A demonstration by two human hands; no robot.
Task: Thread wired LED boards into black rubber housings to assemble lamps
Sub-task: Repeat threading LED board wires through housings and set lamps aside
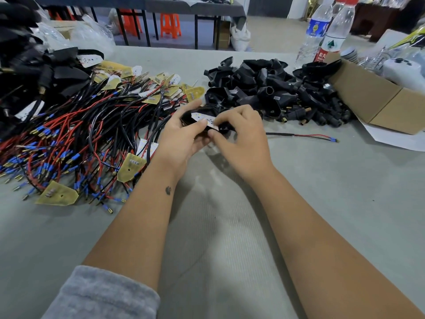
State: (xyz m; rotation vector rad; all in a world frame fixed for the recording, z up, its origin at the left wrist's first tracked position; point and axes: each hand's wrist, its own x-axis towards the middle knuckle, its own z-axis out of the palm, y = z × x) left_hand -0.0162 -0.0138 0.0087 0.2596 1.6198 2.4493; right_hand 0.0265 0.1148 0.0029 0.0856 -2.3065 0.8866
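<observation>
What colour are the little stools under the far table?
The stools are bright orange, seen in the head view, the only one.

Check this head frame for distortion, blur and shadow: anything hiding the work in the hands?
Head view: wide-angle bending at the edges, bottles leaning; soft shadow under both hands; left hand and right hand sharp; white LED board readable; black housing mostly hidden by fingers.

Both hands, left hand [184, 134] and right hand [241, 139], around housing [188, 117] with LED board [203, 118].
</observation>
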